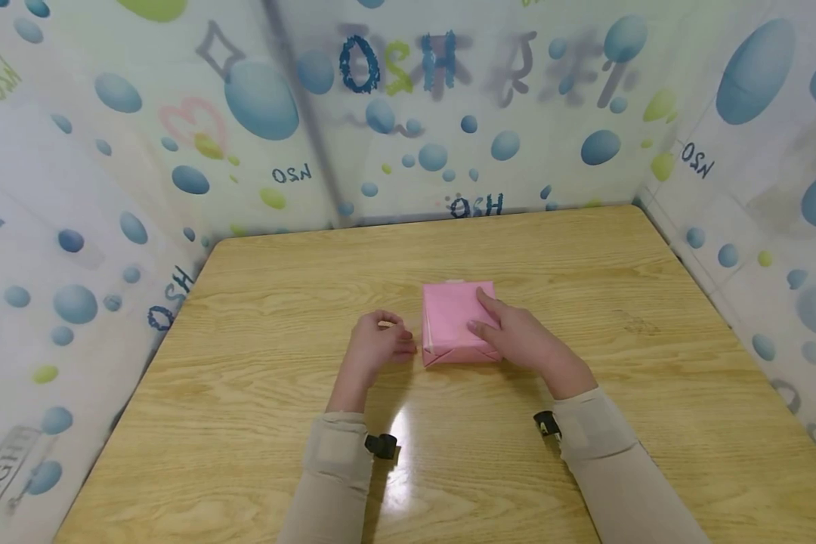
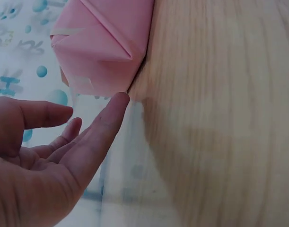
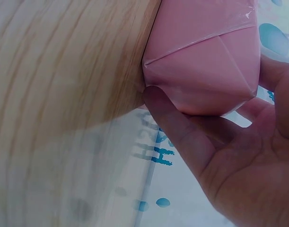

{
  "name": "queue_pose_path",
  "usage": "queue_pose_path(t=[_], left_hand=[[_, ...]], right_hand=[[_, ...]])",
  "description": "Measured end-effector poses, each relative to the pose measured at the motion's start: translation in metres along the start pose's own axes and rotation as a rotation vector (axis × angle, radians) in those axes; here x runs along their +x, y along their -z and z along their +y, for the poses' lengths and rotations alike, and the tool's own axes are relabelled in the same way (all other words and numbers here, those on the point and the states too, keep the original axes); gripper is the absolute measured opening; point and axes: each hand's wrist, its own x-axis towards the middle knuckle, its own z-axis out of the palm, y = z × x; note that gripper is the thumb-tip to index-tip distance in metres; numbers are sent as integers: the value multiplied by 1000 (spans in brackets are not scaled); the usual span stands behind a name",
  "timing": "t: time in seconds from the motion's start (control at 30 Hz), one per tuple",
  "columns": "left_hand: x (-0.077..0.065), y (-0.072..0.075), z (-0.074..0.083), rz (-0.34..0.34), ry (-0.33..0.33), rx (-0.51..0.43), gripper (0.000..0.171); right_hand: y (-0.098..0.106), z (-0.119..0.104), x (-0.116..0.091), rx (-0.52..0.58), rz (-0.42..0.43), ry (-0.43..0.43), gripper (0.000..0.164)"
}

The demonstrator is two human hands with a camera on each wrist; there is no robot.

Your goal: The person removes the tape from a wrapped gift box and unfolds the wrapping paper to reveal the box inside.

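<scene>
A box wrapped in pink paper [image 1: 455,321] sits on the wooden table, its end folds creased into triangles. My right hand [image 1: 527,340] holds it by the right side, with digits over the top face. In the right wrist view, a fingertip [image 3: 156,94] lies at the lower corner of the box where it meets the table. To the left of the box is my left hand [image 1: 381,344], fingers loosely bent and nothing held. The left wrist view shows the longest fingertip [image 2: 120,97] right by the box's bottom edge, close to a strip of tape [image 2: 82,83].
The light wood table [image 1: 258,302] reaches back to a curtain-like wall [image 1: 394,166] printed with blue and green bubbles. Similar printed walls stand on both sides. A black strap end [image 1: 381,446] sticks out at the left wrist, another [image 1: 546,425] at the right.
</scene>
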Motion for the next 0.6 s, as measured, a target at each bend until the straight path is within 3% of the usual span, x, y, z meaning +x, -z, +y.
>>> queue_pose_path(t=[0.3, 0.6], left_hand=[[-3, 4, 6, -42, -106, -20, 42], [-5, -4, 10, -112, -127, 54, 47]], right_hand=[[1, -1, -1, 2, -5, -8, 75], [-1, 0, -1, 8, -4, -12, 75]])
